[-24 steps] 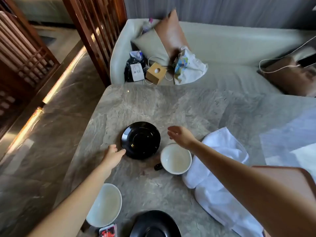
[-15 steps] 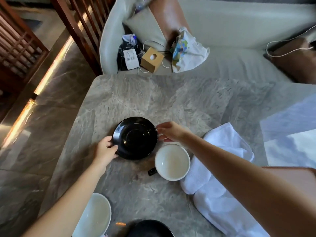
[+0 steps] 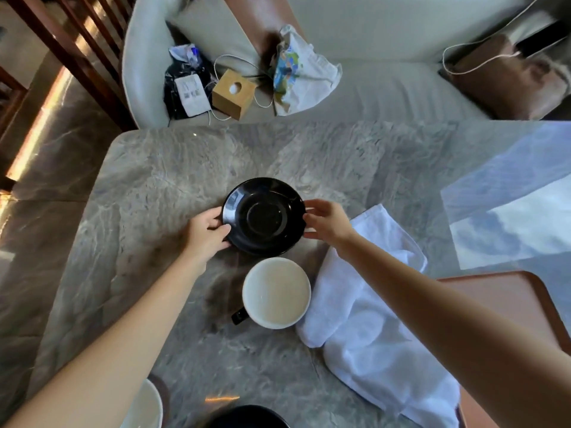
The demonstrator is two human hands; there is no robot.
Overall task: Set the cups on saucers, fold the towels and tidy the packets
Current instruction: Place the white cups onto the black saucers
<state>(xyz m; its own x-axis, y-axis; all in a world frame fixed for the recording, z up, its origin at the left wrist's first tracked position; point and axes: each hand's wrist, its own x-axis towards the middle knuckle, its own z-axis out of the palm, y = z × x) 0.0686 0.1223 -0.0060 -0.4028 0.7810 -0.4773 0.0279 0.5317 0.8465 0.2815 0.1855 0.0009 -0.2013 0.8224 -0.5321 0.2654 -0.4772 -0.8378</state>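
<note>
Black saucer point(image 3: 263, 216) at middle of bench point(image 3: 154, 180), rim pinched both sides: left hand point(image 3: 205, 231) left, right hand point(image 3: 327, 222) right. White cup point(image 3: 276, 293) just nearside, against white towel point(image 3: 370, 304).

A marble table point(image 3: 154, 180) carries a saucer point(image 3: 263, 216) mid-frame, a cup point(image 3: 276, 293) just below it and a towel point(image 3: 370, 319) at right. A second cup point(image 3: 148, 409) and second saucer point(image 3: 247, 418) cross the bottom edge.

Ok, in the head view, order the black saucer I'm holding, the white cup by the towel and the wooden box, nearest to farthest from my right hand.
1. black saucer: right hand holds its rim.
2. white cup: on the table, toward the person.
3. wooden box: far back on the sofa.
</note>
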